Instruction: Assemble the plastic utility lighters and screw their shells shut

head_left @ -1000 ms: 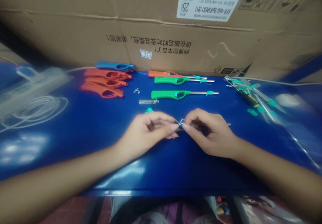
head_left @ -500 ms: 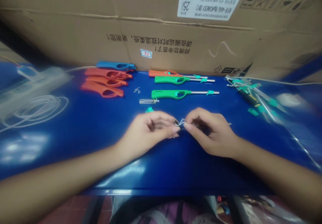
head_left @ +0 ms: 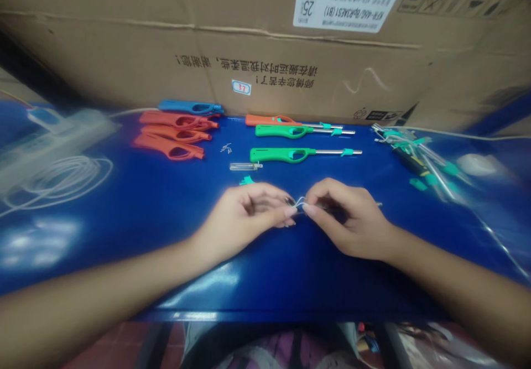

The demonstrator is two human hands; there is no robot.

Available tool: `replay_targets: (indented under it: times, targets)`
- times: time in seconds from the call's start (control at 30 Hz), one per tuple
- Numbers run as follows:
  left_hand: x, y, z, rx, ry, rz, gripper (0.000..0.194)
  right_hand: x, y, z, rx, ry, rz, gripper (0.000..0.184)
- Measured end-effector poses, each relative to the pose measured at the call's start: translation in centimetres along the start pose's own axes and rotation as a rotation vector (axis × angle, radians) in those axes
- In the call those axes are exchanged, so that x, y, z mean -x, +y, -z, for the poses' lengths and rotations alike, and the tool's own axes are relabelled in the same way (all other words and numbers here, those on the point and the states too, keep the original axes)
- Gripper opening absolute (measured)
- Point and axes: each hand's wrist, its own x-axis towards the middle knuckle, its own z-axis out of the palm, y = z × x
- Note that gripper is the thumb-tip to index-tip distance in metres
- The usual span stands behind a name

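Thin white wires (head_left: 301,201) bridge the gap between my two hands, over the front middle of the blue table. My left hand (head_left: 249,211) pinches them between thumb and fingers, with a small dark piece partly showing by its fingertips. From the other side, my right hand (head_left: 352,219) pinches the wires too; a small metal end (head_left: 379,204) pokes out behind its knuckles, the rest being hidden. Just beyond my left hand lie a small green plastic piece (head_left: 246,180) and a clear tank (head_left: 244,166) with a metal fitting.
Green lighters (head_left: 282,155) with metal tubes and an orange lighter (head_left: 265,120) lie at the back. Orange-red handles (head_left: 168,146) and a blue handle (head_left: 182,107) are left, near small pins (head_left: 226,147). Tubes with green parts (head_left: 431,164) lie right. A cardboard box (head_left: 136,42) stands behind.
The white wires between my fingertips have shifted slightly and look more arched. Both hands keep nearly the same place and grip.
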Motion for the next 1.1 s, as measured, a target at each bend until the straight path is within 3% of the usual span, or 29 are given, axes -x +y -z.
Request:
replay_targets:
  times: [0.3,0.5,0.7,1.1]
  targets:
    - [0.05,0.08,0.06,-0.037,-0.008,-0.008,0.015,0.07,0.06,-0.12,-0.010,-0.007,-0.001,0.006]
    - [0.05,0.12,-0.04,-0.037,-0.010,-0.006,0.013,0.12,0.01,-0.43,-0.067,-0.061,-0.042,0.024]
    - [0.09,-0.01,-0.02,-0.042,-0.022,0.004,0.011,-0.36,0.21,-0.43,0.060,-0.059,0.053,0.010]
    - [0.12,-0.10,-0.02,-0.015,0.005,0.036,0.015,-0.28,0.00,-0.16,0.014,-0.076,0.012,0.006]
